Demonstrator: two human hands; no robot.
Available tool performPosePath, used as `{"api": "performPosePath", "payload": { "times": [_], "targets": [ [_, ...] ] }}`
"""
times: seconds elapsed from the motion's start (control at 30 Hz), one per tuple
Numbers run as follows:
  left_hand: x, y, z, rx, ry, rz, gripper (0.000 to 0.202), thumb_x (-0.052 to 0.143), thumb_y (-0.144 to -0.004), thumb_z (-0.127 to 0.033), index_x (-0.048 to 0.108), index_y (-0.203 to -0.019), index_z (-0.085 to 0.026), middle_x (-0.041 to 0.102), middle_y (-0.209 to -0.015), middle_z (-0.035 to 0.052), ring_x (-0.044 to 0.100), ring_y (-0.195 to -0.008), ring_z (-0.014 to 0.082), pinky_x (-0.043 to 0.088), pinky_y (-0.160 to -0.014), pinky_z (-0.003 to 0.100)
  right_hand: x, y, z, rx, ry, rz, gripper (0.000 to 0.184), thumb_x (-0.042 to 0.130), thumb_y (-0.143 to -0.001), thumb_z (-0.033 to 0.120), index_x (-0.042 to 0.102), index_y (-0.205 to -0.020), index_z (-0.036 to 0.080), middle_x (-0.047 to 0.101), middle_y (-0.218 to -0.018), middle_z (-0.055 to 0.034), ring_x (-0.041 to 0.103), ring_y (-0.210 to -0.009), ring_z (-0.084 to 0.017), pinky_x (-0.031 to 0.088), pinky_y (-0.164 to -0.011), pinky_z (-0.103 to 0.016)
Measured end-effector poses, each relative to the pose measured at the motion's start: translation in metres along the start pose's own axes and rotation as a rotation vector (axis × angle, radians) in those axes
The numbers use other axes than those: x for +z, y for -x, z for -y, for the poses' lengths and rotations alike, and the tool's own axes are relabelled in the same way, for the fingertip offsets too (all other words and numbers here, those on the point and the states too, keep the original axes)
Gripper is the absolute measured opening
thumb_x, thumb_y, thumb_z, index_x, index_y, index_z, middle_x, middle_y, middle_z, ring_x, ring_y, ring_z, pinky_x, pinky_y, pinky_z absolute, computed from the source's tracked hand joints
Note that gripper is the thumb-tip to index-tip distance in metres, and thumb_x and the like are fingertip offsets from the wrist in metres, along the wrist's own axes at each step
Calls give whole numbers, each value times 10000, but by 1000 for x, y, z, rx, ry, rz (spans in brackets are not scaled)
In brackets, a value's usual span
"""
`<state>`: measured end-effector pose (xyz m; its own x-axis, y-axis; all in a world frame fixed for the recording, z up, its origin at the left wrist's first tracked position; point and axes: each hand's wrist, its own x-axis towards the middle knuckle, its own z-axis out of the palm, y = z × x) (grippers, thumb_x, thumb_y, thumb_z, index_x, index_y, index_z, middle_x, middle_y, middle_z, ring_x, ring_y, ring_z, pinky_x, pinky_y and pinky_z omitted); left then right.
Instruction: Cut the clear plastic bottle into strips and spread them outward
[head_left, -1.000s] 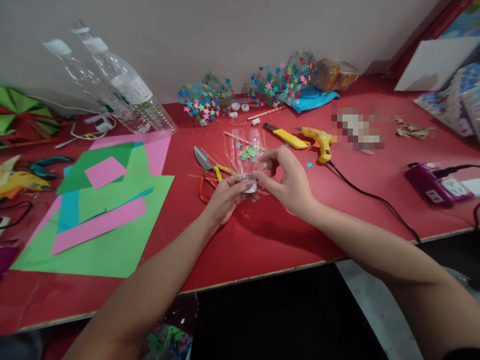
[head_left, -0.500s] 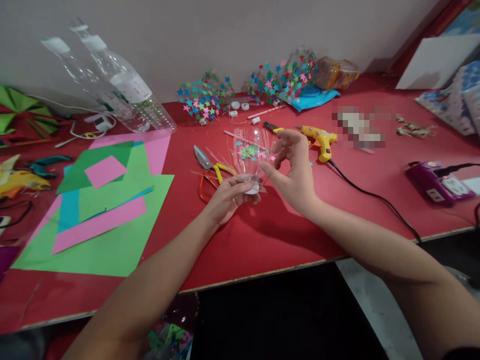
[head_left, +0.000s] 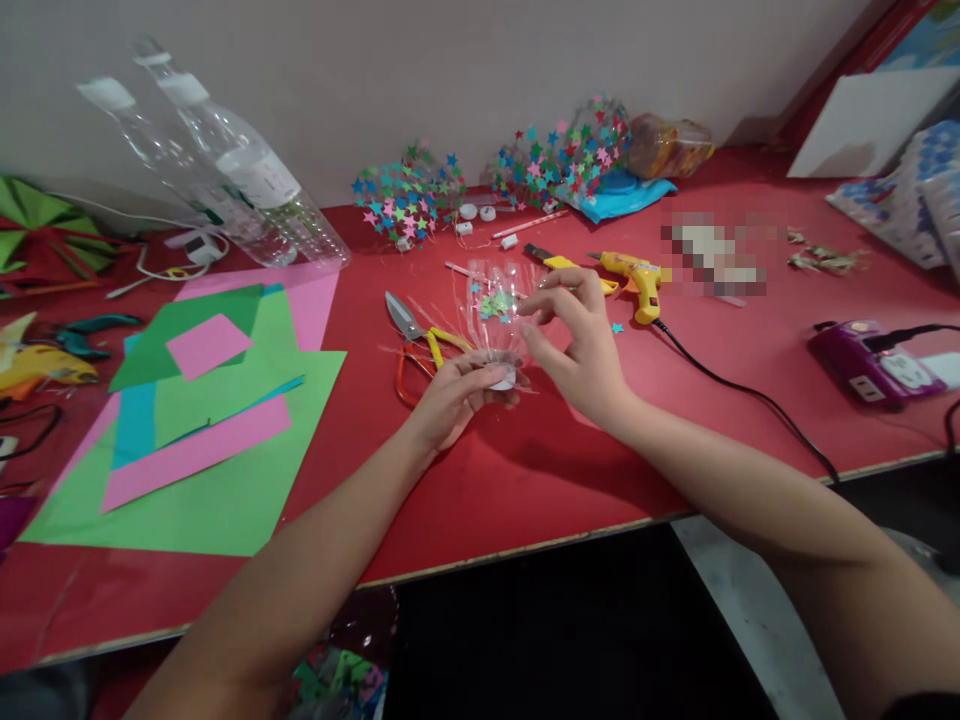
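Observation:
My left hand point(head_left: 450, 398) grips the white-capped neck of a clear cut plastic bottle top point(head_left: 493, 318) whose thin strips fan upward, with small coloured paper stars stuck among them. My right hand point(head_left: 581, 345) is raised beside it, thumb and forefinger pinched at one strip near the stars, the other fingers curled. Both hands hover just above the red table point(head_left: 525, 470). Scissors with orange and yellow handles point(head_left: 414, 340) lie just left of the bottle piece.
Green, pink and blue paper sheets point(head_left: 202, 420) cover the table's left. Two clear bottles point(head_left: 225, 170) lean on the wall. Star-covered bottle pieces point(head_left: 409, 195) sit at the back. A yellow knife point(head_left: 562, 265), a yellow glue gun point(head_left: 637, 280) with black cord and a purple device point(head_left: 874, 360) lie right.
My right hand rose from the bottle's base to the strips, opened wide half a second ago, and has now closed into a pinch on a strip. My left hand stayed put.

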<state>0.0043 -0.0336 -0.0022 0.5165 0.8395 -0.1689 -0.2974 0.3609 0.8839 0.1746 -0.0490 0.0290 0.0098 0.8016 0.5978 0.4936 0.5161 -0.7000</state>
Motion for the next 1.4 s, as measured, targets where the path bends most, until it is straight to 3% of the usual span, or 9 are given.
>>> {"api": "performPosePath", "payload": {
  "times": [0.2, 0.47, 0.7, 0.83, 0.97, 1.2, 1.4],
  "targets": [
    [-1, -1, 0, 5, 17, -1, 260, 755, -685, -265, 718, -895, -117, 747, -769, 74, 668, -590, 141, 542, -592, 246, 0, -1, -2, -39, 10, -1, 96, 576, -878, 210, 645, -943, 223, 481, -1245, -95, 520, -1132, -241, 447, -995, -466],
    [-1, -1, 0, 8, 54, 4, 190, 721, -714, -237, 704, -852, -107, 709, -688, 46, 646, -566, 137, 532, -535, 239, 1, 2, -2, -96, 61, -17, 117, 621, -849, 254, 647, -963, 255, 432, -1359, -96, 532, -1121, -253, 461, -995, -500],
    [-1, -3, -1, 3, 153, -34, 114, 705, -721, -225, 704, -786, -131, 690, -680, 13, 646, -569, 114, 532, -547, 212, 0, 4, -1, -205, 121, 7, 64, 618, -853, 281, 658, -896, 256, 380, -1440, -59, 420, -1292, -286, 414, -1032, -492],
    [1, -3, -2, -1, 131, -54, 139, 692, -725, -237, 704, -799, -119, 686, -697, 25, 640, -571, 116, 533, -544, 217, 0, 4, 0, -228, 155, 96, 56, 621, -849, 254, 670, -861, 229, 436, -1404, -72, 435, -1270, -284, 389, -1037, -491],
    [0, -3, -3, 11, 136, -30, 139, 685, -742, -253, 704, -785, -122, 686, -697, 28, 646, -582, 117, 532, -552, 212, 0, 3, 0, -205, 207, 93, 83, 609, -869, 268, 680, -859, 227, 464, -1385, -70, 446, -1244, -285, 382, -1019, -501],
    [-2, -4, -2, 39, 137, -35, 135, 682, -744, -255, 696, -767, -122, 679, -673, 24, 643, -577, 112, 523, -549, 204, 0, 3, 1, -174, 251, 80, 132, 592, -890, 276, 699, -843, 216, 615, -993, -70, 542, -985, -239, 410, -920, -464],
    [0, -4, -3, 66, 141, -111, 114, 688, -728, -250, 674, -710, -138, 665, -638, 12, 633, -573, 110, 514, -554, 206, 4, 4, -2, -185, 191, 164, 148, 567, -893, 268, 684, -818, 219, 624, -937, -53, 530, -959, -227, 405, -891, -418]
  ]
}}
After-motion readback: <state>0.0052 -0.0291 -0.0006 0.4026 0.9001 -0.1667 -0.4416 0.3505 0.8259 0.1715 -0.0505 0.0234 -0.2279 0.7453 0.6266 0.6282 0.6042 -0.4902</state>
